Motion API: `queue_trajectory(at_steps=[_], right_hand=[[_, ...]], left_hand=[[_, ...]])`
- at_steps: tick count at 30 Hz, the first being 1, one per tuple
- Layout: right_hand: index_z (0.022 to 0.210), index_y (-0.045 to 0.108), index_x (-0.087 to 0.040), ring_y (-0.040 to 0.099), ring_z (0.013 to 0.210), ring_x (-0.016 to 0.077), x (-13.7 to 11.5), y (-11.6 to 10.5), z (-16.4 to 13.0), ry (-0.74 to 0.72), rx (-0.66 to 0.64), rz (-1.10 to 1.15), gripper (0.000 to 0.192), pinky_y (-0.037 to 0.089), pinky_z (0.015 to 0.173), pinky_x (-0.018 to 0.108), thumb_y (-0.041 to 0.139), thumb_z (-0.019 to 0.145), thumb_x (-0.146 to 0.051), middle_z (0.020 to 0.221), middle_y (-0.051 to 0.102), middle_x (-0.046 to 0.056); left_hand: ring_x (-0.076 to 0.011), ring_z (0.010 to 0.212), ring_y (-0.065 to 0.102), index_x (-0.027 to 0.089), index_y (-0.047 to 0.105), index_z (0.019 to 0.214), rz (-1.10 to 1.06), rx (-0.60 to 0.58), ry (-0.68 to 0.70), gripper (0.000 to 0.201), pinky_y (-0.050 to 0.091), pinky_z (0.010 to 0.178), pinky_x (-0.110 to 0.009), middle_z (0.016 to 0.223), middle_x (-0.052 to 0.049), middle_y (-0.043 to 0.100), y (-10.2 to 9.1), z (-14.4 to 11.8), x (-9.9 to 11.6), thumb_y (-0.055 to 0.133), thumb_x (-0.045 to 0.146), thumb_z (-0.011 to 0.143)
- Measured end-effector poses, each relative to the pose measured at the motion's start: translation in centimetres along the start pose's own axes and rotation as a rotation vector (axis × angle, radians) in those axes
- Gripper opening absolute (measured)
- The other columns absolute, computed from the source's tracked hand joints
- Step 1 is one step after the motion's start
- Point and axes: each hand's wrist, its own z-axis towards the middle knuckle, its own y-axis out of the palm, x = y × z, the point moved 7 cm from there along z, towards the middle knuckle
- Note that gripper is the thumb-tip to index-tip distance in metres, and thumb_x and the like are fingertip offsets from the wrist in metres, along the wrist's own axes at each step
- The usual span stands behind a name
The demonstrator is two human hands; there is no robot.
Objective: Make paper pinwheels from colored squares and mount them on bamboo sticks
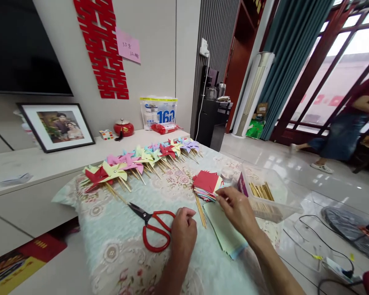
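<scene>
My right hand (236,207) reaches over the table with thumb and fingertips pinched at the near right corner of a stack of square coloured papers (206,182), red on top. Under that hand lies a pile of pale green paper sheets (223,229). My left hand (184,229) is curled in a loose fist above the tablecloth, with nothing visible in it. Just left of it, red-handled scissors (146,217) lie with blades slightly apart. A few thin wooden sticks (200,211) rest between my hands.
Several paper pinwheels on sticks (129,162) line the table's far left side. A clear plastic box (275,211) with wooden sticks (261,192) stands at the right, near a small clear round container (226,174). A person (341,127) is at the far right; cables (322,229) lie on the floor.
</scene>
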Motion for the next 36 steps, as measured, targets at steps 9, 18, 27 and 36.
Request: queue_trajectory(at_steps=[9,18,27,36], right_hand=[[0.113,0.070,-0.012,0.062,0.109,0.0278,2.4,3.4,4.4,0.134,0.131,-0.200,0.029,0.045,0.096,0.036,0.052,0.092,-0.018,0.114,0.070,0.015],[0.133,0.059,-0.011,0.059,0.110,0.0315,4.2,4.8,3.6,0.149,0.032,-0.440,0.041,0.045,0.093,0.039,0.055,0.093,-0.022,0.119,0.069,0.017],[0.114,0.066,-0.014,0.066,0.094,0.0320,5.2,5.7,3.2,-0.121,0.193,-0.464,0.033,0.050,0.080,0.041,0.047,0.095,-0.032,0.101,0.074,0.015],[0.111,0.069,-0.015,0.068,0.091,0.0362,5.6,5.5,3.0,-0.206,0.276,-0.412,0.045,0.053,0.072,0.046,0.038,0.095,-0.044,0.100,0.074,0.019]], left_hand=[[-0.0274,0.098,0.059,0.012,0.068,0.097,0.535,0.016,0.117,0.031,0.046,0.093,-0.039,0.098,-0.011,0.066,-1.4,-0.7,2.0,0.047,-0.005,0.080],[-0.0324,0.099,0.056,0.015,0.070,0.101,0.848,0.074,0.017,0.028,0.038,0.079,-0.042,0.106,-0.012,0.064,-3.2,-0.9,1.2,0.045,0.006,0.089],[-0.0287,0.099,0.055,0.019,0.073,0.102,0.730,0.117,0.013,0.028,0.040,0.089,-0.046,0.106,-0.010,0.065,-3.0,-1.7,0.9,0.053,0.006,0.087],[-0.0285,0.114,0.057,0.018,0.070,0.106,0.718,0.438,0.016,0.033,0.047,0.095,-0.042,0.123,-0.011,0.064,-15.8,0.1,-2.5,0.047,0.003,0.088]])
